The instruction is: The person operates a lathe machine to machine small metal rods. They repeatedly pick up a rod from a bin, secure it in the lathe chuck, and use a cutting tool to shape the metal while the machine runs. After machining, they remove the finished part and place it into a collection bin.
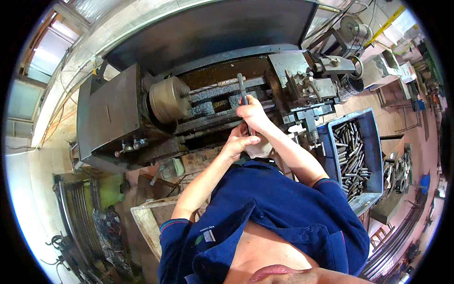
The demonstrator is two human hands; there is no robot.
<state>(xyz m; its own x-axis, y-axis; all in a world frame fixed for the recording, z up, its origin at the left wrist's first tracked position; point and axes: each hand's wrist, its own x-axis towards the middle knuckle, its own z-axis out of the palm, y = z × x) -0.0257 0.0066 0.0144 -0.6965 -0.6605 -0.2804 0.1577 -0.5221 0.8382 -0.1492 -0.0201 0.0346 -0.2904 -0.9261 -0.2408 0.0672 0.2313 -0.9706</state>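
Observation:
Both of my hands are together in front of the metal lathe point(213, 108), over its near side. My right hand point(252, 115) is wrapped around a long, narrow grey metal bar-shaped tool point(242, 87), which stands out past my fingers toward the lathe bed. Just below, my left hand point(239, 143) is closed at the lower end of the same tool, thumb on top. My fingers hide the tool's middle, so its exact kind does not show. Left of the tool is the round chuck point(168, 99). Behind the tool lies a thin rod with a tan section point(231, 82).
The carriage with its tool post point(305, 87) stands right of my hands. A blue crate point(376, 156) full of short metal rods is beside my right elbow. A dark splash guard point(213, 35) rises behind the lathe. The grey headstock point(111, 109) is at left, with long bars point(75, 213) below.

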